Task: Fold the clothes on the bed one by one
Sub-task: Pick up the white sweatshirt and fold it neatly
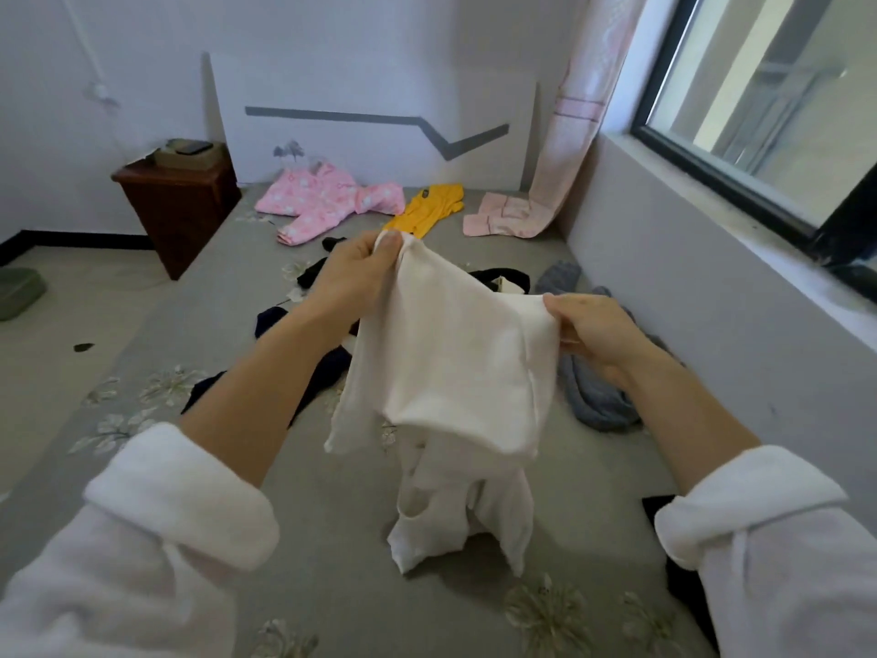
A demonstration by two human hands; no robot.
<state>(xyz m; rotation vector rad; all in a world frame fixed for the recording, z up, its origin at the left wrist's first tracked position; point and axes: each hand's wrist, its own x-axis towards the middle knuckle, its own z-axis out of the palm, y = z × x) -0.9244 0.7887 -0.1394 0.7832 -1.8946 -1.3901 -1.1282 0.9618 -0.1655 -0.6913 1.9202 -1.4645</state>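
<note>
White garment (455,353) held up over bed (265,491), hem trailing on it. Left hand (353,273) pinches one top corner, right hand (593,327) other. Likely light, limp, non-slip; grip seams.

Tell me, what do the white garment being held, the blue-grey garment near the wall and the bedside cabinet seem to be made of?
The white garment: soft matte fabric, probably cotton knit; it drapes limply and creases easily. The blue-grey garment: thick, fuzzy-looking fabric, perhaps fleece or chunky knit; its surface looks napped. The bedside cabinet: dark reddish-brown wood or veneer, smooth with slight sheen.
</note>
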